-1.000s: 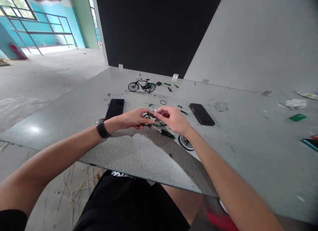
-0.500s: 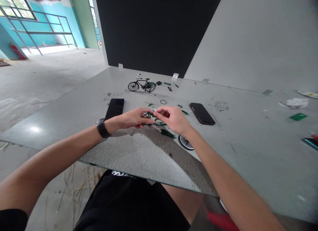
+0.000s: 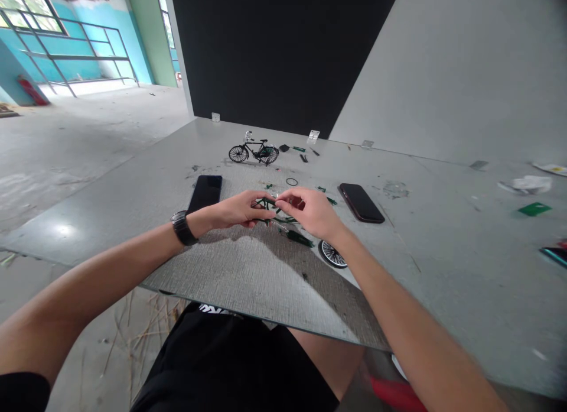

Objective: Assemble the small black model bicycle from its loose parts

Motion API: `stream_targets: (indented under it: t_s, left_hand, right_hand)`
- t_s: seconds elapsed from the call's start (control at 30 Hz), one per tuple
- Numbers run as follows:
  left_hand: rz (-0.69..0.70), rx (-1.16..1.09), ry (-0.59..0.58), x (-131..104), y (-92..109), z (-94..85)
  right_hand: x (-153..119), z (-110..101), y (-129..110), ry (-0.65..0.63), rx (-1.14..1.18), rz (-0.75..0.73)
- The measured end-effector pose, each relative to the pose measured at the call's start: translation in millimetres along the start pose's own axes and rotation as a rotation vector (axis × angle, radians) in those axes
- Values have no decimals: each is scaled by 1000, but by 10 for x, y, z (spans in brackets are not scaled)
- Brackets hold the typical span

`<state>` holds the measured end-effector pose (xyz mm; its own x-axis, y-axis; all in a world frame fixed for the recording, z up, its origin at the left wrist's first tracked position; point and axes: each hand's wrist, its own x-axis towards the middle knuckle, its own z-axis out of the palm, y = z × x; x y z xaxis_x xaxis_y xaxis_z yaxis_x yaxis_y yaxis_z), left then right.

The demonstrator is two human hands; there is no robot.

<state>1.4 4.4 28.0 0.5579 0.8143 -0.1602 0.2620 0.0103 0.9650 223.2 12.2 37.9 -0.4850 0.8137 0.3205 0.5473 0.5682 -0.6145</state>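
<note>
My left hand (image 3: 247, 208) grips a small dark-green model bicycle frame (image 3: 283, 219) between thumb and fingers, just above the table. At the top of the frame, my right hand (image 3: 308, 208) is closed in a pinch beside the left fingertips. What sits between the right fingertips is too small and covered to make out. Below the hands lies a dark-green flat part (image 3: 300, 239). A spoked model wheel (image 3: 332, 254) rests near my right wrist, partly covered by the forearm.
A built model bicycle (image 3: 253, 152) stands farther back. One phone (image 3: 207, 192) lies left of my hands, another phone (image 3: 361, 203) to the right. A thin black ring (image 3: 291, 181) and several small green parts lie beyond the hands. A black panel (image 3: 283, 51) rises behind the table.
Both hands stay almost in the same place, with the right fingers shifted very slightly at the frame. The objects on the table have not moved.
</note>
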Motion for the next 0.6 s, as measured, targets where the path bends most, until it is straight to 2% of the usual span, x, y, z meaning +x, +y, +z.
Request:
stream_targets:
  t_s: [0.2,0.6]
  left_hand:
    - [5,-2,14,-9,3,7]
    - [-13,-41,12,-13,13,23]
  right_hand:
    - [0,-11,16,27,-2,-12]
    - [23,-38,116,-52,100,29]
